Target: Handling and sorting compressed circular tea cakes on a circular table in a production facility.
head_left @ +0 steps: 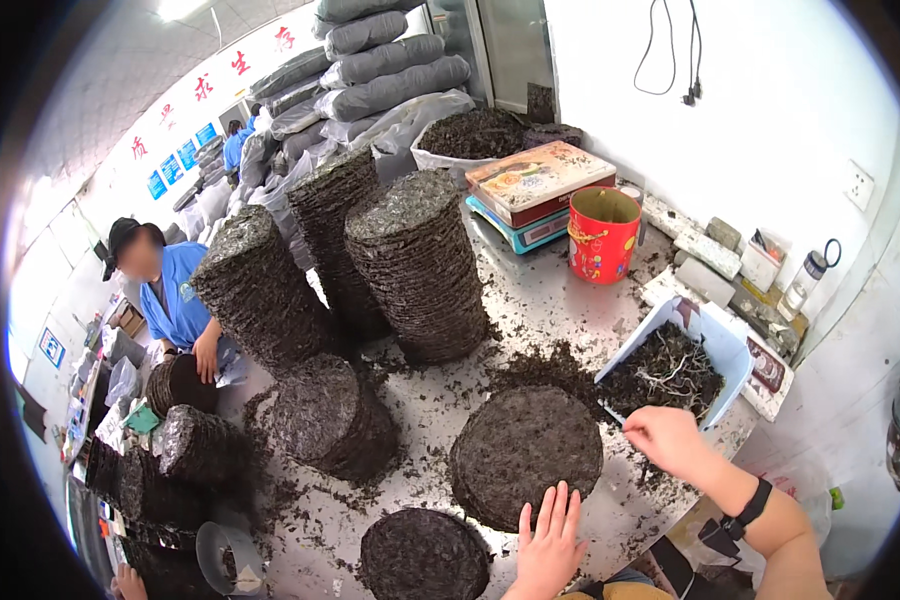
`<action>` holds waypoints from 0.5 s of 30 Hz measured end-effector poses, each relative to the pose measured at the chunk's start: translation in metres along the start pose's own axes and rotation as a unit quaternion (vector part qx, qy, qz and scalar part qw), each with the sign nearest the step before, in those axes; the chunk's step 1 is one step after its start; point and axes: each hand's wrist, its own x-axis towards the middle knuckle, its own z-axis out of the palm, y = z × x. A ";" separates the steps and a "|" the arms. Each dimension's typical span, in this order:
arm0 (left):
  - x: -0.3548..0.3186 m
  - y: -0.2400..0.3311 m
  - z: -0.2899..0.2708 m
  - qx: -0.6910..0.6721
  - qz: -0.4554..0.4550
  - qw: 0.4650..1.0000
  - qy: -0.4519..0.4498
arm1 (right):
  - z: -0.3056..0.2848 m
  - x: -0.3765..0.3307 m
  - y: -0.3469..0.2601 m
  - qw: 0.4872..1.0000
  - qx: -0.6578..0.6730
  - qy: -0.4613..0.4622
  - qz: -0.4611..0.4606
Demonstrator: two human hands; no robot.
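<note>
My left hand (550,541) lies with fingers stretched out on the near edge of a round, dark cake of dried seaweed (526,456). At the near side of a light-blue plastic bin (738,352), my right hand (667,440) is closed in a pinch. Whatever its fingertips hold, if anything, is too small to make out. Dark scraps and pale stringy bits (674,372) lie inside the bin. A smaller round seaweed cake (423,556) rests left of my left hand. Farther left stands a low seaweed stack (332,415).
Tall seaweed stacks (417,265) rise at the back left. A red tin bucket (604,236) stands beside a blue scale (520,232) bearing a flat box (540,180). Loose crumbs cover the metal table (425,480). At the left, a co-worker in blue (178,285) handles another stack.
</note>
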 end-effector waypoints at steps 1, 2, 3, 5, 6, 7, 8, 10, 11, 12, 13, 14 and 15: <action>0.003 0.000 0.001 -0.004 0.003 1.000 0.009 | 0.004 0.002 -0.013 1.000 0.004 -0.008 -0.028; -0.001 0.002 -0.002 -0.007 0.004 1.000 0.011 | 0.009 0.000 -0.028 0.998 0.013 -0.020 -0.054; 0.001 0.002 -0.005 -0.005 0.006 1.000 0.009 | 0.014 0.003 -0.039 0.996 0.028 -0.002 -0.089; 0.004 0.004 -0.008 -0.006 0.009 1.000 0.001 | 0.024 0.009 -0.045 0.996 0.025 0.002 -0.087; 0.002 0.005 -0.009 -0.011 0.013 1.000 0.002 | 0.036 0.006 -0.046 0.996 0.014 0.006 -0.090; 0.006 0.004 -0.007 -0.014 0.009 1.000 0.003 | 0.041 0.008 -0.043 0.995 0.014 0.010 -0.095; 0.007 0.004 -0.006 -0.011 0.007 1.000 0.010 | 0.043 0.008 -0.038 0.996 0.039 -0.018 -0.073; 0.005 0.003 -0.004 -0.014 0.009 1.000 -0.001 | 0.034 0.012 -0.033 0.994 0.095 -0.049 -0.009; 0.003 0.002 -0.004 -0.008 0.012 1.000 0.002 | 0.028 0.012 -0.024 0.995 0.101 0.000 0.009; 0.000 0.002 -0.005 -0.010 0.011 1.000 0.008 | 0.020 0.012 -0.011 0.993 0.106 0.049 0.028; -0.002 0.002 -0.007 -0.007 0.005 1.000 -0.006 | 0.013 0.013 0.006 0.995 0.043 0.075 0.042; -0.002 0.002 -0.007 -0.006 0.003 1.000 -0.019 | 0.005 0.013 0.021 0.993 -0.024 0.101 0.059; -0.002 0.002 -0.005 -0.005 0.000 1.000 -0.005 | 0.000 0.014 0.027 0.987 -0.053 0.131 0.074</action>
